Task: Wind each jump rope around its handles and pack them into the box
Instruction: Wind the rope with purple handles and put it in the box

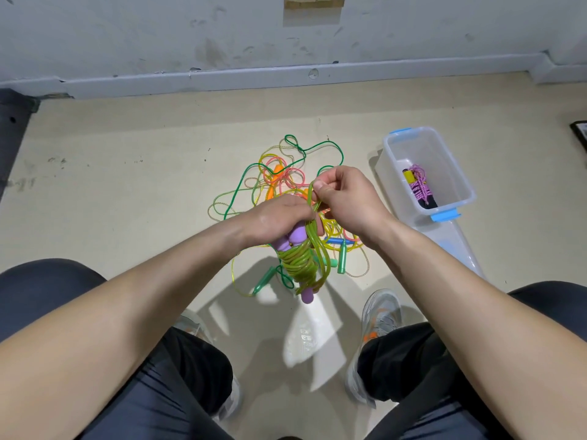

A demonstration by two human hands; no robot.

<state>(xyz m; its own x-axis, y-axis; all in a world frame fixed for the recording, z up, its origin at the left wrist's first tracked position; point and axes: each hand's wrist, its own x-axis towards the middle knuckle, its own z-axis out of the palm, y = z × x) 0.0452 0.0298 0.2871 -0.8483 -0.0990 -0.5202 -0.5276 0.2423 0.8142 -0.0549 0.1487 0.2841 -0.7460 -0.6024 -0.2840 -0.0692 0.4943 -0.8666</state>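
The left hand (279,219) grips two smooth, rounded purple handles (297,235), held over the floor (127,185), with glossy translucent green rope (301,262) coiled tightly around them. The right hand (343,198) pinches a loop of that rope (thumb on top). Beyond lies a tangle of thin plastic ropes (276,176). To the right, the clear box (457,166) with blue latches holds one braided pink bundle (419,185).

A pale beige floor (127,185) fills mid-frame. A tangle of coloured jump ropes (273,173) lies at centre. At right stands a clear box (462,182) with blue latches, its lid (457,239) just below-right. Grey shoes (381,309) rest lower down.
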